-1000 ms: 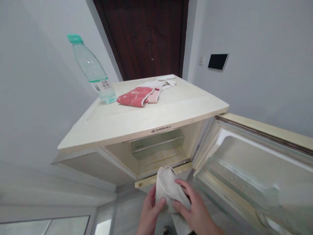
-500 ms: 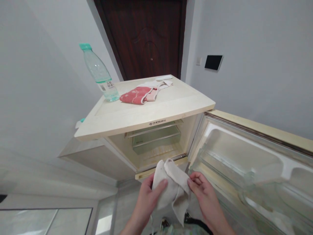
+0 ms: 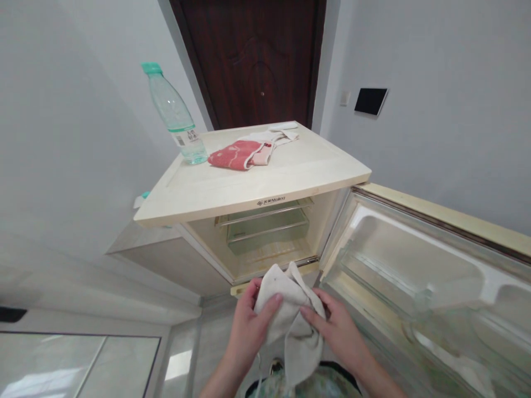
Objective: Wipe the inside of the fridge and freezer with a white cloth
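Clear plastic bottle (image 3: 176,119), one, green cap, label unreadable, on fridge top (image 3: 249,185). One red towel (image 3: 238,155) beside. Fridge front badge reads roughly "Meiling". Left hand (image 3: 249,326), right hand (image 3: 336,329) both clutch one beige cloth (image 3: 288,307) before open fridge door (image 3: 418,271).

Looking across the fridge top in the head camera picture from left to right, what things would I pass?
Water bottle → red cloth → white cloth, which lies partly under the red one's far right end. All three sit on the fridge top.
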### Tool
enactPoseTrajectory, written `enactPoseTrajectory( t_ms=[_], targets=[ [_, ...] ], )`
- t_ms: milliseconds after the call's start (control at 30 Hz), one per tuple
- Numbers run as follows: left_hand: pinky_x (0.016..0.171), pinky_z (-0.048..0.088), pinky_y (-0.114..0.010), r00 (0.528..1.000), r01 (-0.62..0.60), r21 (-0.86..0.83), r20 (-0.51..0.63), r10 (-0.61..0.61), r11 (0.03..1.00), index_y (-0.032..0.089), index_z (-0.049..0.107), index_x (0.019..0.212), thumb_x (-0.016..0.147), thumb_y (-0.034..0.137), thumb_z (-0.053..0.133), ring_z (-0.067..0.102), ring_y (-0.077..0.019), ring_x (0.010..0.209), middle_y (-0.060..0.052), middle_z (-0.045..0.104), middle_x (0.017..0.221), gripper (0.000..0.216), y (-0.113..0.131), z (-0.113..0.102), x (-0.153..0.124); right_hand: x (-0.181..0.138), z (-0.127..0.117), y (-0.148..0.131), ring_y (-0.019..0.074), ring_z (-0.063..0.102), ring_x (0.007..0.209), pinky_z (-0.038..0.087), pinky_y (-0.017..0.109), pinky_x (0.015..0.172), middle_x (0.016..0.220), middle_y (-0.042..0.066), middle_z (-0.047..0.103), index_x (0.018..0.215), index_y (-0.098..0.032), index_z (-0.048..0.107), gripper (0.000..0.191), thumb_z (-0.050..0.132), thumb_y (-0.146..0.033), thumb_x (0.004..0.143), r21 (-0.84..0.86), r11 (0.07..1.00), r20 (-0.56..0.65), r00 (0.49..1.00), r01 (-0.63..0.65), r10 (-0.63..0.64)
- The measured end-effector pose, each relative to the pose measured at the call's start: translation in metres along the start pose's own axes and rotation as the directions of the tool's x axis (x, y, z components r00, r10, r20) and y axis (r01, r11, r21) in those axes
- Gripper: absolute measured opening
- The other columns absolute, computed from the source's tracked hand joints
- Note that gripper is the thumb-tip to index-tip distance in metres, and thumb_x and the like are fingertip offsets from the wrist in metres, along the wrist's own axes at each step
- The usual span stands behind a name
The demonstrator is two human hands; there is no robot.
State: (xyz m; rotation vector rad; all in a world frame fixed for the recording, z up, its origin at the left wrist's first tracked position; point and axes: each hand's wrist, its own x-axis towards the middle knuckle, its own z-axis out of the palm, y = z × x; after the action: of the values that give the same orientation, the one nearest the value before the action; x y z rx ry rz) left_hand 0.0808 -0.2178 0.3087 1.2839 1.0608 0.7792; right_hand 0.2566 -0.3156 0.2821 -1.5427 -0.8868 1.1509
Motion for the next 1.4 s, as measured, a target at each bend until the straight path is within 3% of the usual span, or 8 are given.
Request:
enactPoseTrajectory(
  t_ms=[267,433,567,833,933,1033,1300,1400],
  targets=[
    [0.077,0.052,-0.028,0.965,-0.244,0.024,-0.094,0.246,0.969,0.019,0.074,0.079,0.079,0.045,0.083,0.065,-0.0203,0.086,-0.008,0.074,0.093,0.028,0.006,-0.020,0.001,-0.006,-0.020,-0.008,0.0264,0.071,0.099,0.056,0.032,0.081,0.110,0.008,0.077,0.119,-0.017,0.074,0.060,0.077,-0.065,0.083,0.380,0.913,-0.048,0.983,-0.146,0.177],
    [0.094,0.057,-0.038,0.953,-0.289,-0.187,0.039,0.301,0.939,0.020,0.076,0.073,0.073,0.038,0.091,0.069,-0.0280,0.108,-0.012,0.075,0.112,0.023,0.009,-0.047,-0.001,-0.005,-0.038,-0.019,0.0294,0.073,0.105,0.061,0.036,0.085,0.112,0.011,0.077,0.125,-0.018,0.072,0.065,0.087,-0.058,0.076,0.602,0.791,-0.182,0.947,-0.106,0.266],
    [0.101,0.054,-0.050,0.981,-0.048,-0.312,0.166,0.104,0.949,0.021,0.078,0.073,0.069,0.034,0.094,0.062,-0.0397,0.128,-0.013,0.060,0.148,0.022,0.009,-0.059,-0.008,-0.004,-0.054,-0.022,0.0295,0.072,0.111,0.063,0.037,0.089,0.117,0.012,0.076,0.128,-0.018,0.069,0.066,0.085,-0.057,0.077,0.626,0.776,-0.263,0.917,-0.075,0.301],
    [0.099,0.056,-0.048,0.928,0.303,-0.599,0.363,-0.086,0.741,0.019,0.076,0.063,0.059,0.048,0.094,0.060,-0.0418,0.131,-0.013,0.069,0.137,0.034,-0.045,-0.071,-0.021,-0.009,-0.052,-0.030,0.0276,0.071,0.113,0.062,0.036,0.092,0.118,0.010,0.076,0.129,-0.022,0.070,0.056,0.080,-0.052,0.083,0.649,0.750,-0.229,0.907,-0.128,0.353],
    [0.083,0.061,-0.033,0.941,0.328,-0.766,0.215,-0.260,0.553,0.018,0.065,0.053,0.060,0.055,0.094,0.074,-0.0241,0.093,-0.006,0.079,0.098,0.048,-0.059,-0.059,-0.016,-0.012,-0.043,-0.027,0.0286,0.070,0.113,0.060,0.038,0.094,0.123,0.010,0.074,0.130,-0.024,0.070,0.063,0.080,-0.061,0.080,0.604,0.779,-0.197,0.915,-0.169,0.351],
    [0.068,0.056,-0.021,0.943,0.293,-0.771,0.137,-0.302,0.566,0.017,0.064,0.064,0.056,0.036,0.101,0.065,-0.0113,0.067,0.003,0.065,0.070,0.042,-0.063,-0.042,-0.013,-0.014,-0.036,-0.020,0.0290,0.066,0.119,0.053,0.041,0.105,0.126,0.009,0.072,0.127,-0.024,0.072,0.067,0.072,-0.073,0.081,0.407,0.893,-0.193,0.938,-0.191,0.288],
    [0.084,0.057,-0.026,0.859,0.511,-0.440,0.278,-0.429,0.738,0.016,0.072,0.120,0.068,0.029,0.096,0.073,-0.0205,0.100,-0.012,0.076,0.114,0.059,-0.093,-0.035,-0.029,-0.015,-0.043,-0.009,0.0280,0.065,0.090,0.052,0.034,0.084,0.088,0.007,0.072,0.087,-0.017,0.071,0.065,0.054,-0.079,0.089,-0.123,0.992,-0.164,0.986,0.011,-0.032],
    [0.085,0.059,-0.030,0.831,0.551,-0.376,0.329,-0.448,0.745,0.017,0.074,0.119,0.071,0.035,0.094,0.073,-0.0251,0.108,-0.015,0.073,0.127,0.055,-0.103,-0.036,-0.036,-0.016,-0.048,-0.004,0.0278,0.066,0.091,0.053,0.034,0.082,0.092,0.008,0.073,0.102,-0.018,0.071,0.060,0.059,-0.075,0.089,-0.133,0.991,-0.206,0.977,0.022,-0.050]
  ],
)
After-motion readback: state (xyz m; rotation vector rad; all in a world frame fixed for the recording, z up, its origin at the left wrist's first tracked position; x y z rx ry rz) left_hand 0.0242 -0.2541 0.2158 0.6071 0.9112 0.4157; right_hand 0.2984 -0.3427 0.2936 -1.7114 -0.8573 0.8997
